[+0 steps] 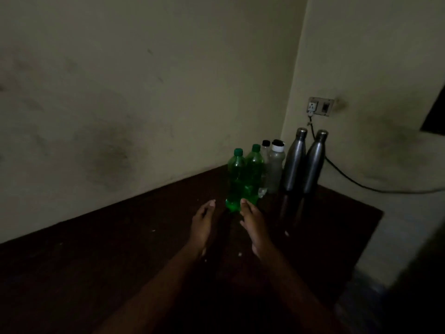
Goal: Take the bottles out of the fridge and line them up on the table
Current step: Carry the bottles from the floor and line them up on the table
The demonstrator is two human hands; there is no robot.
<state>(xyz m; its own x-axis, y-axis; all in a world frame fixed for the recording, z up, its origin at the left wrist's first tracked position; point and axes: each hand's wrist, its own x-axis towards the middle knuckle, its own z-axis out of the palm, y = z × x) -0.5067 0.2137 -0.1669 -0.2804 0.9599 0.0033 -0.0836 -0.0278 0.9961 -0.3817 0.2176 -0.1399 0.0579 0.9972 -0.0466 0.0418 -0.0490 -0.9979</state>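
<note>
While the left hand (203, 221) and right hand (253, 224) flank the near green bottle (236, 179) on the table (120, 251), their fingers (211, 204) lie straight, gripping nothing; the right perhaps touches it.

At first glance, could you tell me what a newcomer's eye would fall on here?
The near green bottle and the far green bottle glow against the dark table, towards its back edge. The left hand and right hand flank the near one's base, fingers relaxed. To their right stand the left steel flask and right steel flask, below a wall socket.
</note>
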